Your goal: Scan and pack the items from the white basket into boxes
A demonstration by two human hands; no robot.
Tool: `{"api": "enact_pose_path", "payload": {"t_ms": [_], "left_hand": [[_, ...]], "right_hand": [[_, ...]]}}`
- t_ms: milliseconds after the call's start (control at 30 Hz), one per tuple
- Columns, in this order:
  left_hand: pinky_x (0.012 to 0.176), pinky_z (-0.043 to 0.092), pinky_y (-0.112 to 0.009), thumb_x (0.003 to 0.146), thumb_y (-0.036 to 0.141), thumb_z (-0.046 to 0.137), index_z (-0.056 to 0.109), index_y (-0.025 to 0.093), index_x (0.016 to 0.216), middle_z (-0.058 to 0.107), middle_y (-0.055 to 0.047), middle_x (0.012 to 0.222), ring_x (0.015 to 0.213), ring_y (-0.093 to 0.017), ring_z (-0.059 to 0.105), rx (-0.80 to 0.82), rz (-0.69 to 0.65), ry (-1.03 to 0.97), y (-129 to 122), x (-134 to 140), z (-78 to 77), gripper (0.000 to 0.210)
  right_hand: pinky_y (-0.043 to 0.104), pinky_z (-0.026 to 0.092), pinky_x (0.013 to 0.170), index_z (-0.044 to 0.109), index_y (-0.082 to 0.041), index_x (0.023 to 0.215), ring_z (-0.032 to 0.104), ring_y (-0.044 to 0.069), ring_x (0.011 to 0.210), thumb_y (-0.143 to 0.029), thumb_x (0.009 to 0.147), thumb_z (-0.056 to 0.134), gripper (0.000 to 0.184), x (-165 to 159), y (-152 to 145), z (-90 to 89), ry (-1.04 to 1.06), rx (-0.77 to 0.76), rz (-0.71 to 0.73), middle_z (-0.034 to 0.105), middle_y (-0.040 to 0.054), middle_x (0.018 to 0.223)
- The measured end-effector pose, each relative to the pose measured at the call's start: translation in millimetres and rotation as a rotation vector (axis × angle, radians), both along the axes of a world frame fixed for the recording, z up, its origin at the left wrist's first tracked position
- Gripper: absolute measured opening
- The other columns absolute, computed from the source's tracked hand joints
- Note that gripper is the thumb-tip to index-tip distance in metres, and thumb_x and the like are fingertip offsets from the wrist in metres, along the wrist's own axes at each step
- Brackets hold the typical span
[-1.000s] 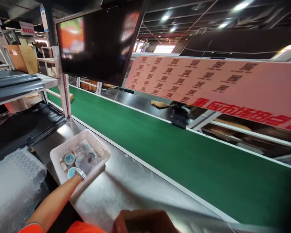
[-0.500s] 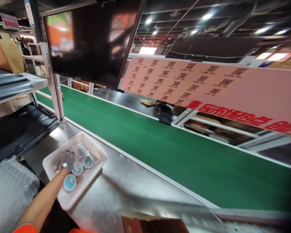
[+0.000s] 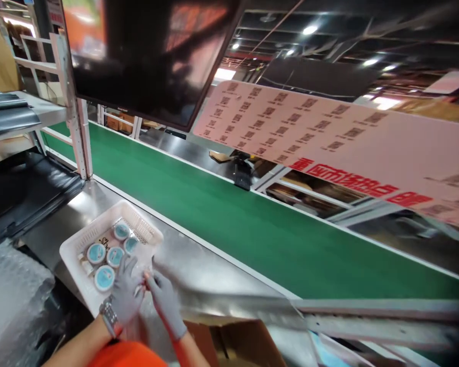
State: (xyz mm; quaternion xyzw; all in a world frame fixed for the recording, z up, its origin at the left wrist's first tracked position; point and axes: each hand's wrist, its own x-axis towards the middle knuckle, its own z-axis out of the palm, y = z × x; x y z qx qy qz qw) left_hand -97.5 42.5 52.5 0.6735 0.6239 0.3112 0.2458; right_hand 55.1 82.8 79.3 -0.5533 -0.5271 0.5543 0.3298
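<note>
Both gloved hands, L [image 3: 125, 295] & R [image 3: 164, 300], grip unclear, meet over basket [image 3: 99, 224] edge.

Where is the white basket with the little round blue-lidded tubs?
In the head view, the white plastic basket sits low on the left, on the shiny metal table beside the green conveyor belt, just ahead of the person's two grey-gloved hands.

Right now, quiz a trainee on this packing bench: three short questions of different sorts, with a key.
1. True or false: both gloved hands, left hand and right hand, meet at the near corner of the white basket.
2. How many blue-lidded jars show in the basket? A) two B) five C) nine
3. Fill in: the conveyor belt is ____ in colour.

Key: 1 true; 2 B; 3 green.
</note>
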Motion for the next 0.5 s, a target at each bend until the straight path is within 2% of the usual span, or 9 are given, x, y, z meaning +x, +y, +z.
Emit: {"api": "enact_pose_path", "payload": {"t_ms": [67, 133, 233, 333, 400, 500], "left_hand": [[0.14, 0.052, -0.073, 0.102, 0.025, 0.068, 0.091, 0.021, 0.123, 0.074, -0.021, 0.163, 0.165, -0.046, 0.06, 0.005, 0.039, -0.022, -3.3, -16.6, -10.4, 0.032], [0.131, 0.062, -0.065, 0.107, 0.028, 0.061, 0.088, 0.02, 0.132, 0.083, -0.02, 0.147, 0.145, -0.039, 0.076, 0.04, 0.122, -0.05, -3.1, -35.2, -19.8, 0.038], [0.112, 0.072, -0.053, 0.106, 0.028, 0.054, 0.089, 0.023, 0.116, 0.09, -0.015, 0.125, 0.119, -0.033, 0.086, 0.09, 0.291, -0.072, 2.0, -67.1, -24.5, 0.037], [0.102, 0.073, -0.049, 0.103, 0.036, 0.058, 0.088, 0.025, 0.099, 0.092, -0.012, 0.111, 0.106, -0.031, 0.088, 0.141, 0.476, -0.094, 7.6, -107.1, -15.5, 0.033], [0.102, 0.072, -0.047, 0.099, 0.039, 0.062, 0.088, 0.026, 0.097, 0.092, -0.011, 0.108, 0.104, -0.031, 0.088, 0.176, 0.6, -0.111, 8.1, -136.5, -4.9, 0.029], [0.096, 0.071, -0.044, 0.094, 0.042, 0.065, 0.087, 0.027, 0.096, 0.092, -0.011, 0.106, 0.101, -0.031, 0.087, 0.224, 0.774, -0.119, 1.8, -175.5, 11.4, 0.027]], "right_hand": [[0.038, 0.051, 0.076, 0.064, -0.026, 0.077, 0.063, 0.025, 0.08, -0.098, 0.088, 0.065, 0.073, 0.6, 2.6, -5.2, -0.07, 0.001, 0.057, 0.07, 0.0049, 0.079], [0.036, 0.044, 0.075, 0.06, -0.026, 0.077, 0.061, 0.024, 0.079, -0.085, 0.095, 0.062, 0.063, -0.4, 4.6, -10.1, -0.187, 0.049, 0.131, 0.067, 0.0039, 0.078], [0.035, 0.039, 0.075, 0.056, -0.025, 0.074, 0.059, 0.022, 0.08, -0.066, 0.102, 0.062, 0.05, -7.9, 12.0, -12.3, -0.308, 0.14, 0.33, 0.065, 0.002, 0.078], [0.036, 0.049, 0.083, 0.072, -0.023, 0.087, 0.068, 0.025, 0.091, -0.062, 0.104, 0.066, 0.042, -19.6, 33.7, -12.5, -0.231, 0.147, 0.582, 0.078, 0.0038, 0.092], [0.04, 0.058, 0.096, 0.081, -0.022, 0.109, 0.076, 0.029, 0.106, -0.057, 0.11, 0.061, 0.04, -30.4, 57.7, -17.5, -0.217, 0.16, 0.612, 0.086, 0.0081, 0.111], [0.046, 0.06, 0.113, 0.08, -0.019, 0.133, 0.078, 0.032, 0.126, -0.031, 0.108, 0.057, 0.037, -55.0, 96.6, -36.6, -0.553, 0.279, 0.646, 0.086, 0.0159, 0.137]]}}
